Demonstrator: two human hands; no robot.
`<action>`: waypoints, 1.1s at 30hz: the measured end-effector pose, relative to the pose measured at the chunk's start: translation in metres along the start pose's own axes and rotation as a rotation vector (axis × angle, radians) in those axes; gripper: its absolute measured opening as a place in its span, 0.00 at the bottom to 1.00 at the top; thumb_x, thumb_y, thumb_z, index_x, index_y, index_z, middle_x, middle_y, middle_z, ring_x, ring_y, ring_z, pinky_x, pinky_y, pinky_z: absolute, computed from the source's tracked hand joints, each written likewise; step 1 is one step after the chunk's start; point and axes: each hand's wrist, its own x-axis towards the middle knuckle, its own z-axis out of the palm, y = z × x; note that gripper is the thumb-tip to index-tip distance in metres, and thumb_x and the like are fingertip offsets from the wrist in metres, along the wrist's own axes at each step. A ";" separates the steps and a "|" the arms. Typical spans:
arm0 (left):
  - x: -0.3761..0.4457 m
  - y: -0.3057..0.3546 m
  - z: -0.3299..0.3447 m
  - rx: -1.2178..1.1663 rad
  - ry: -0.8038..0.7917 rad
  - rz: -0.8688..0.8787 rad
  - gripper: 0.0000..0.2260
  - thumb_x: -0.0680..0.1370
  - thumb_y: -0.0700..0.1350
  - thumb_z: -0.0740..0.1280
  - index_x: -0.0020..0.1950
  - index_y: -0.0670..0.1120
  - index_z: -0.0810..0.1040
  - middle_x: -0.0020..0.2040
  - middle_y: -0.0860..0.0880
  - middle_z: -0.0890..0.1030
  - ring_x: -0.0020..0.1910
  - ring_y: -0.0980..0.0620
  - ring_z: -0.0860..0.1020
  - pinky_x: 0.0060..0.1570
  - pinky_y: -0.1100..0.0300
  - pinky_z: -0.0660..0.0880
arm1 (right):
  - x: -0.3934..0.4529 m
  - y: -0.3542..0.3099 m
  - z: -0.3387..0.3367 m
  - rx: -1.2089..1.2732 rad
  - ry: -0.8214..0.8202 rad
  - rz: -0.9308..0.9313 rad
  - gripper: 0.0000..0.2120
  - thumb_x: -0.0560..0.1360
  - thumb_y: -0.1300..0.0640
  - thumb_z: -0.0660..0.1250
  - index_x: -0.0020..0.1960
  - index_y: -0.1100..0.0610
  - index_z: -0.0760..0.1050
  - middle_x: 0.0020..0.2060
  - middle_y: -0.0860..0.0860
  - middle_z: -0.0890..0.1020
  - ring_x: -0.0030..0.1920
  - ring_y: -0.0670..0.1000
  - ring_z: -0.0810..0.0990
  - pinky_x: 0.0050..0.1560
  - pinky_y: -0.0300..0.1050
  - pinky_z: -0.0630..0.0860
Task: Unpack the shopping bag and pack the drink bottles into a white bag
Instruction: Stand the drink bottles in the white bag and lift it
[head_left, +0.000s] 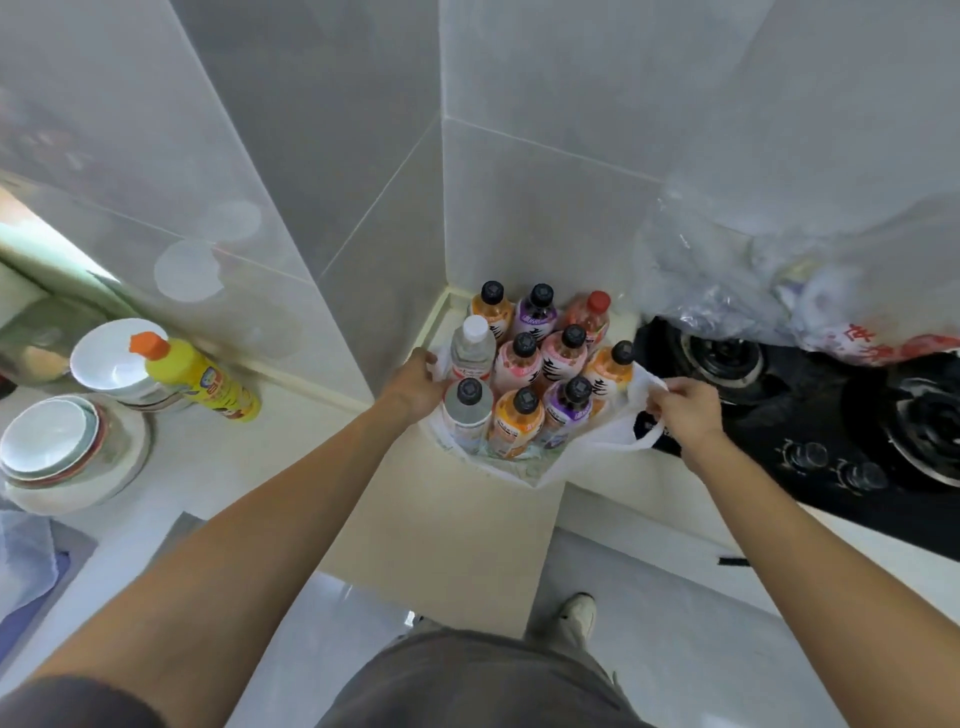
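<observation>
Bottles (535, 369) all stood in the white bag (587, 452), left hand (415, 387) and right hand (685, 405) each pinching a handle; next: gather handles.

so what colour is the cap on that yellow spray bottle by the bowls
Orange, on the yellow plastic spray bottle; head view.

My bag (597, 452) is white. Bottles (524, 379) inside: black caps on orange, pink and purple labels; one red cap (597, 300) at one o'clock of the group; one white cap (474, 327) on a clear bottle at ten o'clock. Hob (810, 410) at three o'clock: black. Plastic bag (831, 291) above it: translucent grey with red print. Cleaner bottle (202, 379) at nine o'clock: yellow, orange cap. Bowls (111, 358): white. Counter (447, 525): cream. Wall tiles (545, 156): pale grey.
</observation>
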 end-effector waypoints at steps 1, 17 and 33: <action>0.003 0.001 0.000 -0.011 -0.009 0.013 0.22 0.75 0.54 0.74 0.61 0.52 0.65 0.58 0.43 0.81 0.57 0.40 0.81 0.61 0.42 0.78 | -0.003 -0.004 -0.001 0.059 -0.003 0.000 0.07 0.75 0.62 0.69 0.38 0.60 0.80 0.35 0.56 0.82 0.40 0.55 0.79 0.45 0.50 0.76; -0.022 0.013 -0.012 0.040 0.247 0.135 0.13 0.86 0.44 0.59 0.43 0.41 0.72 0.36 0.45 0.73 0.39 0.44 0.71 0.41 0.54 0.67 | -0.026 -0.047 -0.008 0.374 -0.170 -0.049 0.14 0.84 0.58 0.65 0.40 0.59 0.74 0.30 0.54 0.75 0.28 0.50 0.74 0.34 0.41 0.77; -0.051 0.010 -0.001 0.125 0.279 0.275 0.19 0.80 0.30 0.55 0.51 0.45 0.84 0.55 0.47 0.83 0.54 0.47 0.77 0.52 0.62 0.68 | -0.043 -0.063 -0.014 0.428 -0.225 -0.187 0.11 0.84 0.60 0.63 0.44 0.61 0.76 0.29 0.54 0.75 0.28 0.52 0.71 0.34 0.45 0.71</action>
